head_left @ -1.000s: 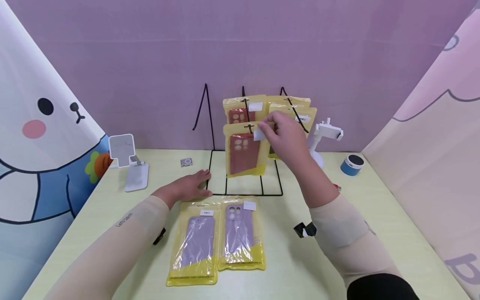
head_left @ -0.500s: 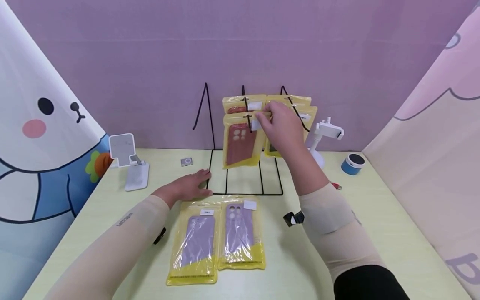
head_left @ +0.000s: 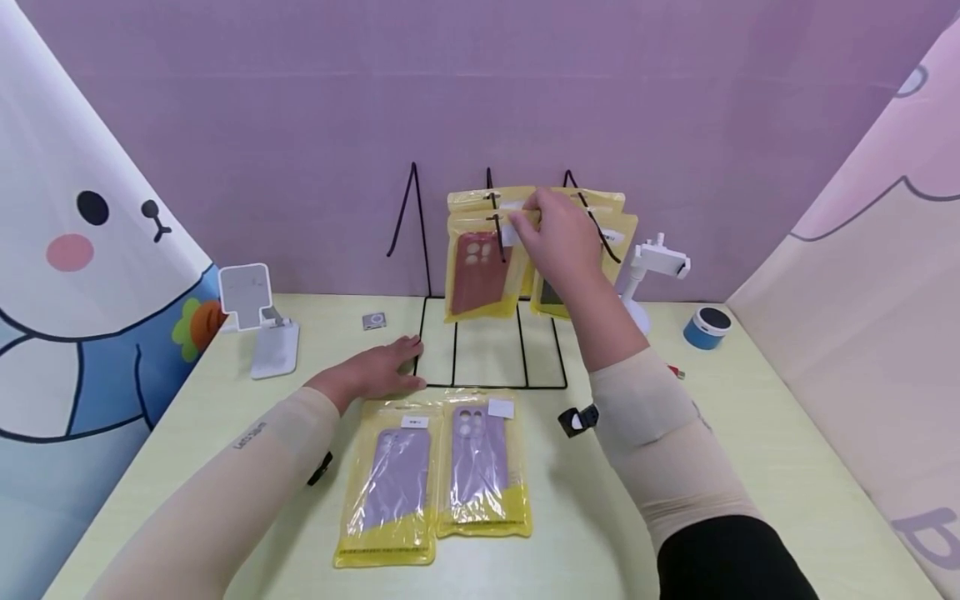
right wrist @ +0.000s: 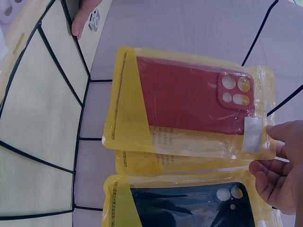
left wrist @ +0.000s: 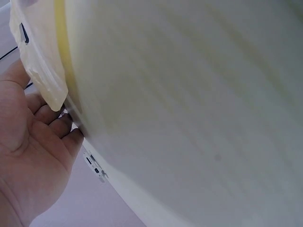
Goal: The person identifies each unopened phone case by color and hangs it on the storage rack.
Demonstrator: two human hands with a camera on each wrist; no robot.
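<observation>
At the black wire display rack [head_left: 487, 387], my right hand [head_left: 562, 237] pinches the top right corner of a yellow pouch with a red phone case [head_left: 476, 283]. The pouch's hang hole is on the middle hook, in front of another pouch on that hook. In the right wrist view, thumb and fingers grip the pouch edge beside its white label [right wrist: 251, 135]. A pouch with a dark phone case [right wrist: 189, 203] hangs alongside on the right hook. My left hand [head_left: 378, 371] rests on the rack base's left side, its fingers touching the wire near the front corner.
Two pouches with purple phone cases, the left one [head_left: 397, 483] and the right one [head_left: 480, 467], lie before the rack. A white phone stand [head_left: 273, 350] and small silver player [head_left: 373, 321] are left; a white holder [head_left: 660, 260] and blue round speaker [head_left: 707, 328] are right.
My right hand has moved the red-case pouch back and up along the middle hook, closer to the pouch behind it. The left hand has stayed on the rack base.
</observation>
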